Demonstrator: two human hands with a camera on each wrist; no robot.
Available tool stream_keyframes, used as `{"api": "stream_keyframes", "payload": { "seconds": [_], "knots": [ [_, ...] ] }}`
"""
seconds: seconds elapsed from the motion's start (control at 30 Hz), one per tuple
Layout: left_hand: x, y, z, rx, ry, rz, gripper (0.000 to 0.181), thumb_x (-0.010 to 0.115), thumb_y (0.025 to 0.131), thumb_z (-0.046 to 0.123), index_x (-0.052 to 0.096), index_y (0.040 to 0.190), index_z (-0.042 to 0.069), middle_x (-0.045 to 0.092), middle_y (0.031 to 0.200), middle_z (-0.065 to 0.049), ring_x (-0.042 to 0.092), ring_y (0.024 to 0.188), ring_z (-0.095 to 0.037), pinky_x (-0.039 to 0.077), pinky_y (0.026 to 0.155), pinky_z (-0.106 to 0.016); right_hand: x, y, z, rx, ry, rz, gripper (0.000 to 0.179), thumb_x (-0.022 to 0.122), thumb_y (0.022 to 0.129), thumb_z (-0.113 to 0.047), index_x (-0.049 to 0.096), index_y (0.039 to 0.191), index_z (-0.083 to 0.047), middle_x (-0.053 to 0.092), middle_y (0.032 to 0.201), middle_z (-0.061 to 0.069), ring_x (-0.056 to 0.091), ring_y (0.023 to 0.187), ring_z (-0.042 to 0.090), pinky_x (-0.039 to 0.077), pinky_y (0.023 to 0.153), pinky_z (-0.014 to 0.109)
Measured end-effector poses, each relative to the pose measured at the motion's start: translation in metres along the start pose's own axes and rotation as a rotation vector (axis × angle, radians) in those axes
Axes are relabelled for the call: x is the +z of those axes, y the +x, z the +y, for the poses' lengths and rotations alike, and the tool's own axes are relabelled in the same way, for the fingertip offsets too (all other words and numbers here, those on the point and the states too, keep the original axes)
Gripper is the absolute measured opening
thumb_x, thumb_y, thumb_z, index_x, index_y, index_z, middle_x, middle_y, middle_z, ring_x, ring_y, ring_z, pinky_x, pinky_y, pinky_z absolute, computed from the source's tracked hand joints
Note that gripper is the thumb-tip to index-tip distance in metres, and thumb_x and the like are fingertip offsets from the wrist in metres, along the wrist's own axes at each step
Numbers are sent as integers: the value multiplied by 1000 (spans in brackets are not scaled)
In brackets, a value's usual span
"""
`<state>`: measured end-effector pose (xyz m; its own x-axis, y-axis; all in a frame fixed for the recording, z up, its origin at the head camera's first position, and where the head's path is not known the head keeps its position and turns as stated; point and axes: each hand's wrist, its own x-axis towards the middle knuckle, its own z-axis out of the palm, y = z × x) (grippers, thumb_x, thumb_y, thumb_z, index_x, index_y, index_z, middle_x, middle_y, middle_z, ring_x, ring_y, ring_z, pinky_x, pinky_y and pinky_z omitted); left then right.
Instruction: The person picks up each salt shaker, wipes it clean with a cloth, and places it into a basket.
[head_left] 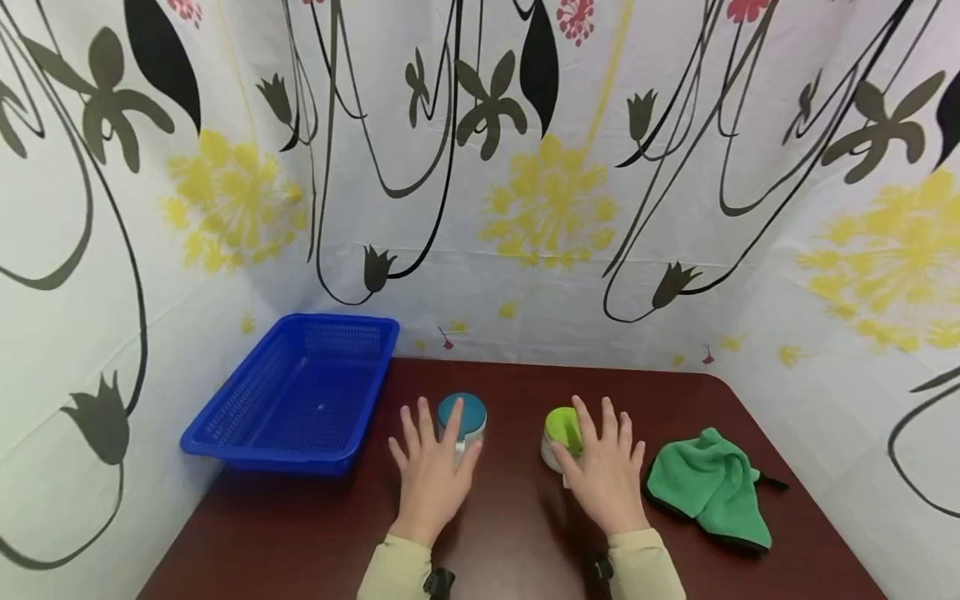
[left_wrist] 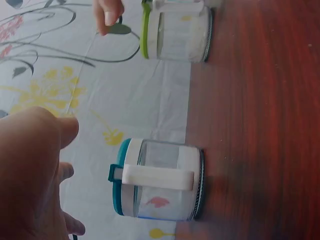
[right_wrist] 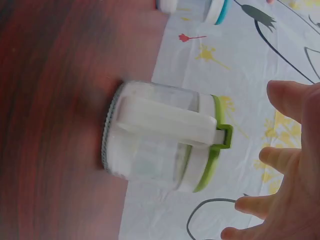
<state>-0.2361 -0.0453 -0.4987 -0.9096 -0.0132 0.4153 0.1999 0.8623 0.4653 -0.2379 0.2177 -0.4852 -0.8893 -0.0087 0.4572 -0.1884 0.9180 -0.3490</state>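
Two clear jars with white side handles stand upright on the table. One has a blue lid; its glass body and white handle show in the left wrist view. The other has a lime-green lid, with its white handle facing the right wrist camera. My left hand is spread over the near side of the blue-lidded jar, fingers apart. Likewise spread, my right hand overlaps the green-lidded jar in the head view. Both wrist views show a gap between hand and jar, and neither hand holds anything.
A blue plastic basket stands at the table's left. On the right lies a crumpled green cloth with a dark edge and a black loop. Behind the dark red-brown table hangs a white flower-patterned sheet.
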Motion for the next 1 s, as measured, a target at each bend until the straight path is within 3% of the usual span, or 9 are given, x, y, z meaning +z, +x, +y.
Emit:
{"api": "stream_keyframes", "payload": {
  "seconds": [0.3,0.57,0.7,0.8,1.0],
  "knots": [
    [-4,-1,5,54,-91,-5,76,63,97,46,27,160,27,20,162,-22,18,146,-51,31,102,-74,-22,-5,18,-27,-5,-8,70,58,100,-47,31,159,-23,23,160,25,21,142,54,23,96,81],
    [-10,1,-6,59,-223,33,72,68,96,35,33,156,14,43,150,-19,45,135,-38,47,97,-61,-35,0,36,-101,-89,-38,69,61,100,-40,33,158,-17,27,157,26,24,139,54,26,97,79],
    [-8,-1,-14,23,-311,46,67,70,95,31,40,152,10,52,141,-13,56,124,-31,50,95,-55,-42,2,52,-116,-144,-77,72,66,97,-39,32,157,-18,28,156,28,25,138,55,27,97,79],
    [-8,1,-16,-29,-365,48,62,70,95,30,45,148,9,57,134,-15,61,115,-33,52,90,-55,-50,6,67,-122,-173,-94,72,69,95,-37,36,155,-16,29,154,29,26,136,57,26,95,81],
    [-9,8,-16,-133,-452,-29,54,67,96,29,48,141,6,61,128,-18,63,109,-35,51,87,-55,-67,7,100,-132,-231,-121,70,72,93,-34,41,151,-12,31,151,32,28,132,59,26,89,82]
  ]
}}
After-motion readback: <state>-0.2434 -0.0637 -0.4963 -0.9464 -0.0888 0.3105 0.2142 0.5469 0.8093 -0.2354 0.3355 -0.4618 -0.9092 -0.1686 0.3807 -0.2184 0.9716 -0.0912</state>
